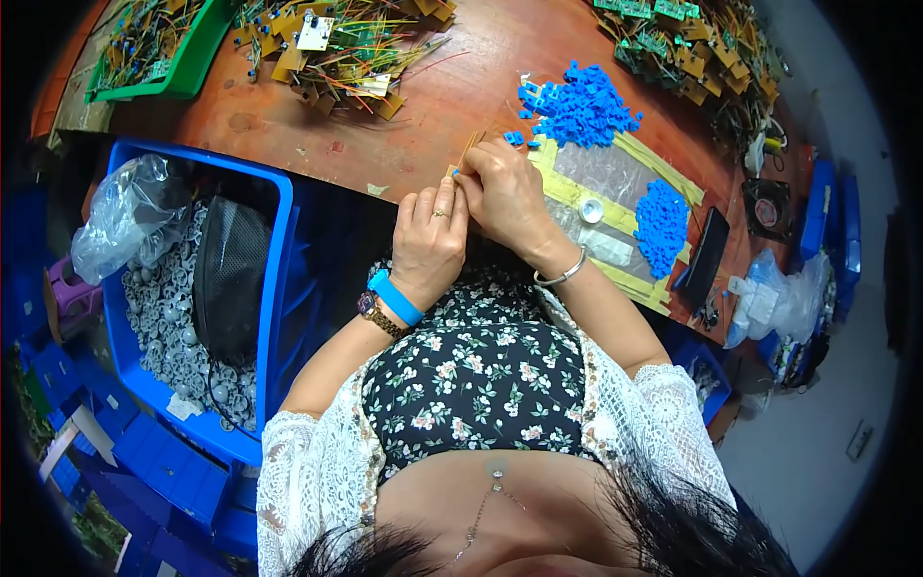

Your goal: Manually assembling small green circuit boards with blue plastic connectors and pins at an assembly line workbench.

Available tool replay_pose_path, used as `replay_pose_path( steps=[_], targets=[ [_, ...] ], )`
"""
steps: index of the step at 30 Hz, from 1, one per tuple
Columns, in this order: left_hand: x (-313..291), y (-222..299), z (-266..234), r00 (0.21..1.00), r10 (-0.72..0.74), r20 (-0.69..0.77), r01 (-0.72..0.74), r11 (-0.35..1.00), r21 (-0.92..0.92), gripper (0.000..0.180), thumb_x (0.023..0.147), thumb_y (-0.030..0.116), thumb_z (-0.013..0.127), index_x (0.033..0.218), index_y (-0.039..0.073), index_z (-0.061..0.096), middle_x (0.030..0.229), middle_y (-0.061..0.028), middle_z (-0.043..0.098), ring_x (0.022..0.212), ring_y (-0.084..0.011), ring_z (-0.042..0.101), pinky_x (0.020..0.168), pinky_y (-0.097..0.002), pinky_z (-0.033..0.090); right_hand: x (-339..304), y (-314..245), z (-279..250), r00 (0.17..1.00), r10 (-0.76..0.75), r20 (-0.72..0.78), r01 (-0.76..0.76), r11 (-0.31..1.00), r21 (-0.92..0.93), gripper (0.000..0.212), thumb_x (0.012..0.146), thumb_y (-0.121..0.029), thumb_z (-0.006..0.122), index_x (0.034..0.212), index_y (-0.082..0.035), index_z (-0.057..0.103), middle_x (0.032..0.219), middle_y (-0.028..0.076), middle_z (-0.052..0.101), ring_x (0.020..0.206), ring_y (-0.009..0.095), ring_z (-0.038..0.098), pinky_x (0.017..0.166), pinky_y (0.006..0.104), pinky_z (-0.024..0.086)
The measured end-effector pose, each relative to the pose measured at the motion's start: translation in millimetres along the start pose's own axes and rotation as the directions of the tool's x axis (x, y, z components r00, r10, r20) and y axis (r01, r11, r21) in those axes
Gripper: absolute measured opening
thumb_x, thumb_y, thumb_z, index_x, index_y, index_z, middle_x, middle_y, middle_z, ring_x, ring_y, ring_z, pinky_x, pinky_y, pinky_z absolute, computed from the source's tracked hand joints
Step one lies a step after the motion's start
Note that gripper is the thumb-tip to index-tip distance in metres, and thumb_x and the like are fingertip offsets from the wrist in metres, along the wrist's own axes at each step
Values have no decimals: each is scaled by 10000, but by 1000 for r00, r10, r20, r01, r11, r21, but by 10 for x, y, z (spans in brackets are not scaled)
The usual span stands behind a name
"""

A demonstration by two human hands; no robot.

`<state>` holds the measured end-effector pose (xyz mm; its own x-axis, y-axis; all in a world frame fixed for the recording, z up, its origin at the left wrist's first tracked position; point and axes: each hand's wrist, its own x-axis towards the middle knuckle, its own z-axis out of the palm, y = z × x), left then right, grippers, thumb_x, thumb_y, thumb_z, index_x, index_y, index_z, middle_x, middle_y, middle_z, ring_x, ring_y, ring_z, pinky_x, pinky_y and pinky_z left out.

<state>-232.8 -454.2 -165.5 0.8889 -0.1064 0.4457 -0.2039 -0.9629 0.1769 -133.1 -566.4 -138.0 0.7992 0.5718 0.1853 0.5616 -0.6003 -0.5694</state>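
Note:
My two hands meet over the table's front edge. My left hand (433, 236) is closed, fingertips pinching a narrow tan-brown circuit board (467, 147) that is mostly hidden behind the fingers. Pressed against it from the right, my right hand (505, 188) is closed too, thumb and forefinger at a tiny blue plastic part (456, 173) beside the board. How the part sits on the board cannot be made out. Right of my hands lies a heap of small blue plastic parts (586, 106), with a few loose ones nearest my right hand.
A second blue heap (661, 226) lies on a yellow-taped sheet (615, 163) with a small white roll (590, 210). Wired circuit boards (336, 48) pile at the back, more in a green tray (178, 82). Left of me stands a blue bin (286, 221) of grey round parts.

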Motion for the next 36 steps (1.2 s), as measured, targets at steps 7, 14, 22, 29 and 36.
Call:
replay_pose_path(
  steps=[7, 14, 22, 29, 36],
  targets=[
    [-10, -447, -509, 955, 58, -292, -119, 973, -196, 364, 812, 65, 758, 1151, -48, 688, 1111, -150, 695, 910, -298, 644, 787, -410, 525, 32, 187, -239, 976, -39, -216, 39, 999, -5, 202, 761, -61, 773, 958, -40, 735, 935, 112, 683, 895, 282, 648, 783, 392, 525],
    [859, -2649, -1115, 768, -143, -625, 480, 774, 413, 528, 947, 336, 690, 1328, -19, 602, 1348, -206, 600, 1289, -362, 513, 1085, -438, 388, 20, 401, -198, 984, -44, -174, 42, 999, -19, 246, 770, 0, 749, 1014, -9, 721, 1023, 127, 653, 948, 308, 630, 823, 391, 523],
    [954, -2090, 0, 951, -181, -252, 140, 975, -173, 549, 951, 352, 658, 1431, 114, 536, 1490, -202, 467, 1402, -381, 376, 1170, -474, 275, 87, 451, -104, 979, -74, -189, 77, 997, 5, 179, 783, 14, 732, 961, 13, 712, 962, 125, 662, 901, 303, 643, 797, 381, 526],
    [890, -1303, 120, 944, -248, -218, 186, 944, -272, 630, 901, 296, 719, 1458, 129, 475, 1486, -217, 405, 1374, -443, 344, 1141, -511, 314, 89, 557, -139, 980, -63, -190, 68, 997, 24, 163, 770, -14, 752, 926, -1, 707, 947, 109, 672, 875, 289, 658, 778, 386, 529],
    [951, -1184, -75, 893, -215, -396, 213, 976, -49, 571, 791, 190, 802, 1315, 94, 598, 1475, -185, 430, 1387, -394, 359, 1152, -479, 301, 130, 488, -233, 985, -94, -144, 69, 983, -169, 123, 758, -53, 755, 873, -52, 709, 899, 67, 666, 840, 267, 633, 747, 378, 521]
  ],
)
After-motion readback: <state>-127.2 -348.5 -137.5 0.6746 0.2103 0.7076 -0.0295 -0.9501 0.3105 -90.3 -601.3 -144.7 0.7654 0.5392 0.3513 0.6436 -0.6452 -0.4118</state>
